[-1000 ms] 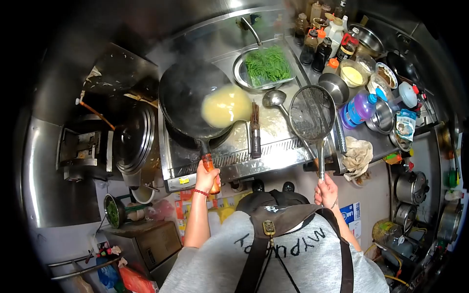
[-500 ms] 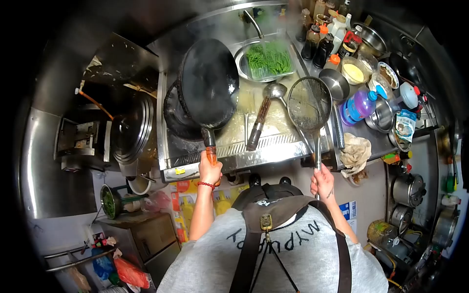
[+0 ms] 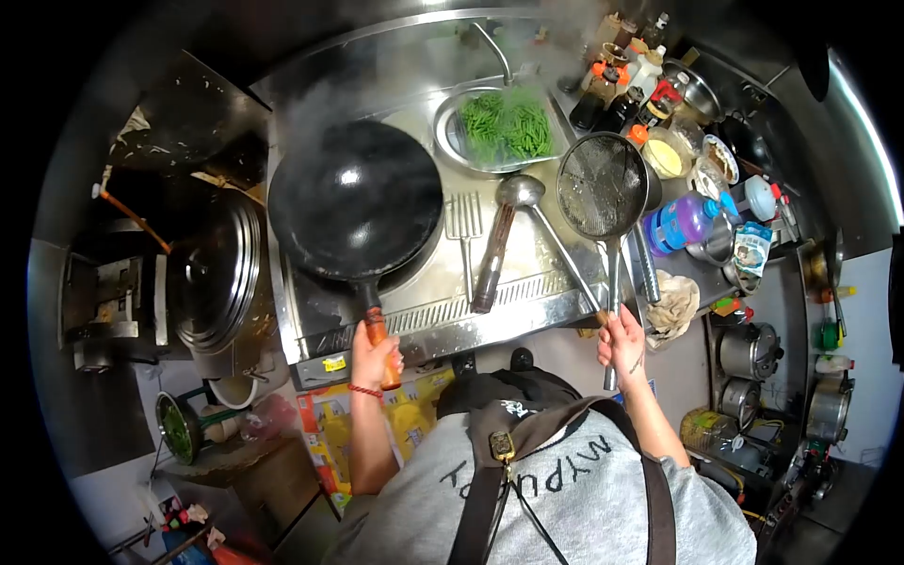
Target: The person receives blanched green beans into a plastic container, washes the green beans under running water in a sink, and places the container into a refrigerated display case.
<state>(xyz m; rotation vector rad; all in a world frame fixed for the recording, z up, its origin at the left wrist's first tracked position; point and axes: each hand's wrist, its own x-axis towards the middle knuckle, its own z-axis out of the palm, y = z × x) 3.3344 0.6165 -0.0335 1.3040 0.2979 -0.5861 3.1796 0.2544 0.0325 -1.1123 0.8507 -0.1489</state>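
From my remote station I inspect the steel worktop (image 3: 428, 294) by head camera and record as follows. The left hand (image 3: 375, 354) is clamped round the wooden handle (image 3: 378, 328) of the wok (image 3: 353, 202); the butt shows below the fist. The wok lies straight ahead of that hand, over the left part of the worktop. Its long axis runs from bowl to handle, towards the body and slightly rightward. The left hand is clearly the nearer; the right stands well apart.

The right hand (image 3: 623, 345) is clamped on the strainer (image 3: 603, 186), whose long axis points nearly straight away from the body, roughly alongside the wok's. I cannot tell whether the wok is lifted or resting.

Between the two lie a fork (image 3: 464, 222), a brush (image 3: 494, 259) and a ladle (image 3: 523, 191), its shaft slanting towards the right hand. Beyond them I note green beans (image 3: 520, 124).
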